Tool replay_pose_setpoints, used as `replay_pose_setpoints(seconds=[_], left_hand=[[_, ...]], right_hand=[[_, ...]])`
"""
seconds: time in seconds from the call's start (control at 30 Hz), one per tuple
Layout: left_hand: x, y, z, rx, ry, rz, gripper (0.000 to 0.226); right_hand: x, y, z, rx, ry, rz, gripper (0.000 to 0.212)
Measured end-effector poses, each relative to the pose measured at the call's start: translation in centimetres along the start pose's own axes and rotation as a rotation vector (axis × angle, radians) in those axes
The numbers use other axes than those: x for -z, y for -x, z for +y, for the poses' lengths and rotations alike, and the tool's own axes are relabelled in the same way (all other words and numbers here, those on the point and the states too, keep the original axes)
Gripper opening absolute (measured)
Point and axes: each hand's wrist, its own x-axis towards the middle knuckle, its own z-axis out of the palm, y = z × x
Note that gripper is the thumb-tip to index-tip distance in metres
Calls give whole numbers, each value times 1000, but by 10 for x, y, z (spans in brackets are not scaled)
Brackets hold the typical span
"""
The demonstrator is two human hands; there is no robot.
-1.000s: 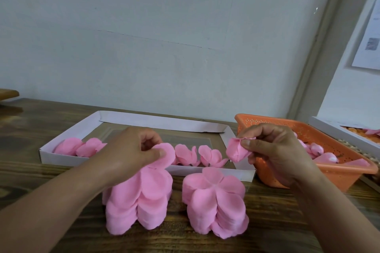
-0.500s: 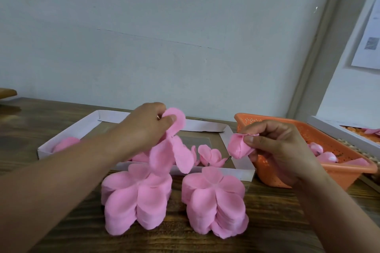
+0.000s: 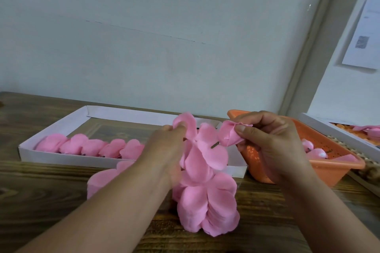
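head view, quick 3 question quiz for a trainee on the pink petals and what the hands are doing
1. True or false: the right hand pinches a rolled pink bud.
2. The row of pink buds lies in: A) the white tray B) the orange basket C) the petal stack.
3. Which hand holds the loose petal sheet?
Key: 1 true; 2 A; 3 the left hand.

Wooden table (image 3: 41,201): tray (image 3: 61,158), orange basket (image 3: 329,172), petal stacks (image 3: 207,207)
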Motion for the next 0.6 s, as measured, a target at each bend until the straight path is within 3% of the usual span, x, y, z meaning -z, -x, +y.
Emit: replay_pose_setpoints(seconds=[0.13,0.2,0.3,0.43,0.6], left_hand=[[5,8,1,187,300,-227,29],[6,11,0,243,357,-314,37],[6,16,-2,307,375,-346,24],[6,15,-4,328,323,-278,13],[6,12,-8,134,156,-61,19]], right_hand=[[2,-1,2,17,49,36,34],[0,0,4,12,58,53,33],[-2,0,5,11,52,72,27],[-3,0,5,-5,42,85,18],[0,0,3,11,47,63,27]])
